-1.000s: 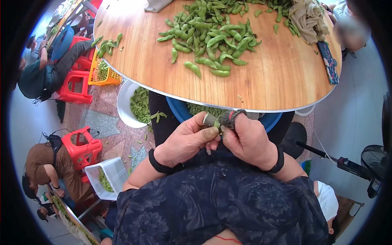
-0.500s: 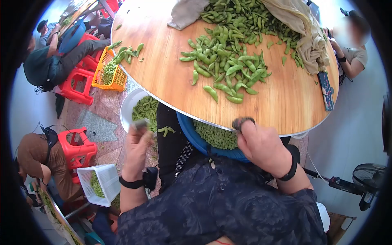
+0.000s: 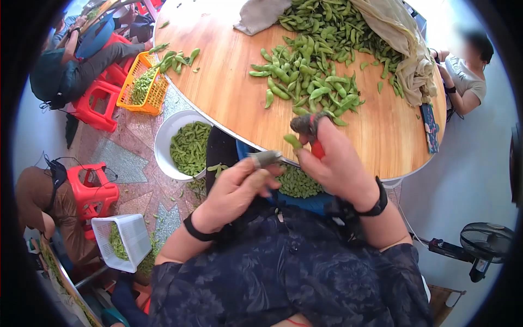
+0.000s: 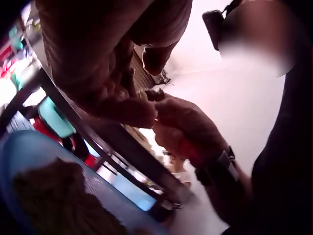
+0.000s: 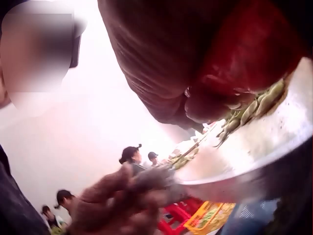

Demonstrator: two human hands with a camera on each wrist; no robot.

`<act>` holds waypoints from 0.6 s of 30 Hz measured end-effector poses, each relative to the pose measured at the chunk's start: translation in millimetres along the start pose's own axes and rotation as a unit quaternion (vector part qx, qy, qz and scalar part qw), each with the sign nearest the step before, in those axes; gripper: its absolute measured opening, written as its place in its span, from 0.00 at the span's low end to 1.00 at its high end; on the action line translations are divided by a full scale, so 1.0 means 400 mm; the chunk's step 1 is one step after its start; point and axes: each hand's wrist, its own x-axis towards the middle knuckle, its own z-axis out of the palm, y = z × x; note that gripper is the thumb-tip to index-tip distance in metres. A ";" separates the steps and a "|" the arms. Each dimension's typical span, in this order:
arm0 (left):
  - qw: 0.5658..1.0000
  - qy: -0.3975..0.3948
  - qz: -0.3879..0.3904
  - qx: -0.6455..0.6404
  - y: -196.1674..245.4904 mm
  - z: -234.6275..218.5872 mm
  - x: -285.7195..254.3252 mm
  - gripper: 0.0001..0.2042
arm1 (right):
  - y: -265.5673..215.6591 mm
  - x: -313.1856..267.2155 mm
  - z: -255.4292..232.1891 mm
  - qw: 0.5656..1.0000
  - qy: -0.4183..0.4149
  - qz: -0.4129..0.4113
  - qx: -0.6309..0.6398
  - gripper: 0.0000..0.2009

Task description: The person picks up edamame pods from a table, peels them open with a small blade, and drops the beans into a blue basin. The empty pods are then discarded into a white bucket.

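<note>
My right hand [image 3: 344, 166] is over the table's near edge, pinching a green soybean pod [image 3: 293, 141] between thumb and fingers. A dark wrap covers one fingertip, and red covering shows on another finger. To its lower left, my left hand [image 3: 231, 191] has loosely bent fingers and a grey sleeve [image 3: 266, 159] on the index finger. Nothing shows in its grasp, though it is blurred. Below both hands sits a blue basin [image 3: 242, 150] of shelled green beans [image 3: 299, 182], partly hidden by the table and hands. A heap of pods [image 3: 310, 68] lies on the wooden table [image 3: 223, 92].
A white bucket [image 3: 163, 143] of green pods or husks stands left of my legs. Beyond it are a yellow crate [image 3: 155, 98], a white basket [image 3: 136, 245] and red stools [image 3: 95, 191]. Cloth [image 3: 411, 71] and a patterned case [image 3: 429, 128] lie at the table's right. A fan [image 3: 482, 240] stands at right.
My left hand moved from my right hand out to the bucket's edge, then back right toward the basin. My right hand moved up over the table edge and now pinches a pod.
</note>
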 end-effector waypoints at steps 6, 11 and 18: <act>0.989 -0.093 -0.058 -0.095 -0.033 0.086 0.067 0.14 | 0.003 -0.122 0.001 0.995 0.039 -0.073 -0.052 0.16; 0.995 -0.066 -0.054 -0.057 -0.032 0.114 0.059 0.08 | 0.000 -0.150 -0.020 0.994 0.019 -0.090 -0.057 0.14; 0.955 0.217 0.101 0.174 -0.002 -0.022 -0.006 0.09 | 0.071 -0.087 -0.094 0.989 0.117 -0.004 -0.085 0.10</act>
